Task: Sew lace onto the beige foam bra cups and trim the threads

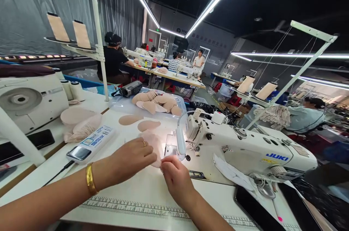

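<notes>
A sheer pale-pink fabric piece (152,143) lies in front of the sewing machine's lit needle area (171,147). My left hand (133,159), with a gold bangle at the wrist, has its fingers curled together on the fabric's near left edge. At the near right edge, my right hand (176,177) is closed in a pinch, just before the needle plate; its fingertips partly hide the cloth. Two beige rounded pieces, one cut piece (149,125) and another cut piece (130,119), lie flat beyond my left hand.
A clear plastic tray (116,104) holds stacked beige pieces. The white JUKI machine (253,147) fills the right side. A white device (91,143) and mesh cups (81,122) lie left. Phones, including one dark phone (256,209), lie at right. Co-workers sit farther back.
</notes>
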Tool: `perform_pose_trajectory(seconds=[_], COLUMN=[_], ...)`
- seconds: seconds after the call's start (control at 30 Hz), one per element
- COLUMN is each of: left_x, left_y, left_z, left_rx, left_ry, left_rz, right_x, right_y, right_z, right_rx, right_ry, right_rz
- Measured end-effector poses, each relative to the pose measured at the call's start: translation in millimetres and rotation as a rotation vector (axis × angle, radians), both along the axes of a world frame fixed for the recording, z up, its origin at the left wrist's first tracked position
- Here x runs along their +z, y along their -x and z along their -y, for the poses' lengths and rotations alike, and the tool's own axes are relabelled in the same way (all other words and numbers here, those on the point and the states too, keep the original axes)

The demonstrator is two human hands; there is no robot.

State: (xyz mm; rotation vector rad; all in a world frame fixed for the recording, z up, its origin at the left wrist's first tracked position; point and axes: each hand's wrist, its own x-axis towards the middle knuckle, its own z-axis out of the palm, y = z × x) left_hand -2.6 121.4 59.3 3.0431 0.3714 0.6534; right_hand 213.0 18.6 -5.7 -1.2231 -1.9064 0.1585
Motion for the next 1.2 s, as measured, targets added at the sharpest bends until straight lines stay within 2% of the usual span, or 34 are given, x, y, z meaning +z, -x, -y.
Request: perform_pose_trajectory(seconds=[0.13, 0.3, 0.4, 0.5, 0.6, 0.73, 0.9, 1.03, 1.2], left_x=[-39.4, -60.2, -64.4, -64.5, -65.6, -72.7, -78.0, -80.4, -86.4], left_y=[-26, -71, -87, -93, -93, -92, -92, -91, -91], left_z=[6, 0, -10, -17, -20, -19, -16, -14, -16], left_rx=[-0.156, -0.189, -0.169, -0.178, -0.215, -0.174, -0.135, -0.175, -0.133], left_ry=[-0.021, -0.138, -0.176, -0.172, -0.081, -0.024, -0.078, -0.15, -0.133], left_rz=[-0.16, -0.175, -0.184, -0.113, -0.08, -0.072, 0.005, 0.011, -0.004], right_x=[-20.2, -27.2, -30.0, -33.0, -32.1, -26.5, -23.3, -23.2, -22.0], right_y=[-36, -79, -86, -84, -85, -91, -91, -89, -88], right_z=[-2, 2, -6, -14, -11, 0, 3, 0, 0], right_rx=[0.083, 0.066, 0.047, 0.028, -0.001, 0.004, 0.0, -0.031, -0.043], right_ry=[0.014, -0.038, -0.049, -0.043, -0.018, 0.019, 0.087, 0.068, 0.063], right_rz=[0.147, 0.297, 0.364, 0.381, 0.356, 0.341, 0.393, 0.389, 0.374])
